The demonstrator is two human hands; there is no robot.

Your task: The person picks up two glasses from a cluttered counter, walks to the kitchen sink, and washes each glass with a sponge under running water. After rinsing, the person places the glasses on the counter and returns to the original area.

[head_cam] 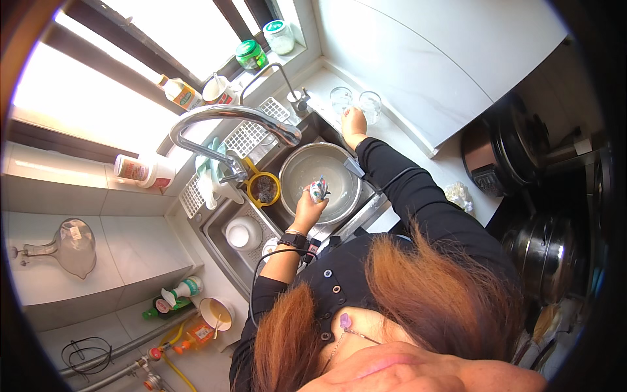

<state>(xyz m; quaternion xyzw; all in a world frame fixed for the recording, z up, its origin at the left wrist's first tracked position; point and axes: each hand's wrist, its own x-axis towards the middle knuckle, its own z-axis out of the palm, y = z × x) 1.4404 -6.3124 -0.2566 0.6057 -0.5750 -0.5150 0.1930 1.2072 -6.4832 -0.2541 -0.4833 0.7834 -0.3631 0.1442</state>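
My left hand (309,209) grips a small crumpled multicoloured packet or cloth (319,190) over a round metal basin (343,211). The basin stands in the sink with cloudy water in it. On the counter behind, my right hand (353,123) reaches to two clear glass mugs (341,98), the other glass mug (371,109) standing just to the right. Its fingers are at the near side of the mugs; whether they grip one is hidden. A yellow-rimmed strainer (251,195) with dark contents sits left of the basin.
A chrome faucet (230,111) arches above the sink. The smaller left basin (211,230) holds a white bowl (243,233). Rubber gloves (209,181) hang beside the faucet. Jars (251,55) line the window sill. A rice cooker (504,142) is at the right.
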